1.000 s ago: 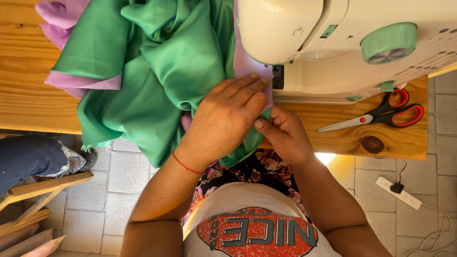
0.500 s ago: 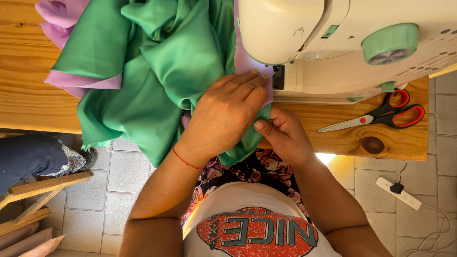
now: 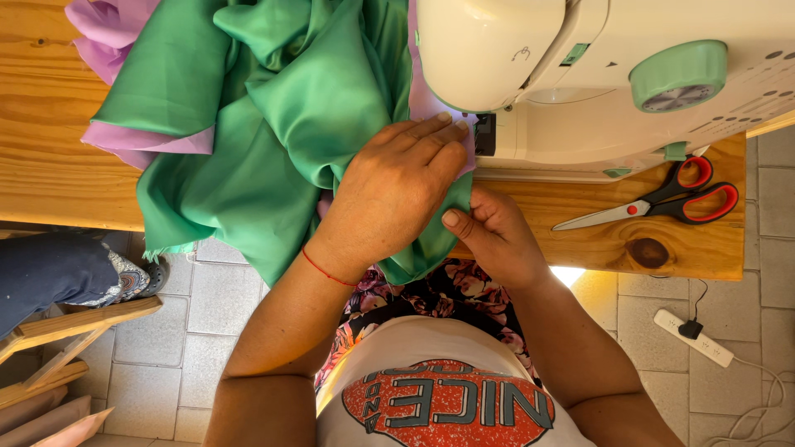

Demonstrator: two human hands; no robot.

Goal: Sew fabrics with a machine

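Green satin fabric [image 3: 273, 124] lies heaped over the wooden bench [image 3: 50, 165], its near edge hanging off the front and a lilac cloth [image 3: 124, 141] showing beneath it on the left. Pressed flat on the fabric just in front of the cream sewing machine [image 3: 596, 74] is the left hand [image 3: 397, 186], fingers stretched together toward the needle area, while the right hand [image 3: 489, 232] pinches the fabric's edge at the bench front, thumb on top. Red-handled scissors [image 3: 662, 203] rest on the bench to the right of both hands, beside the machine's base.
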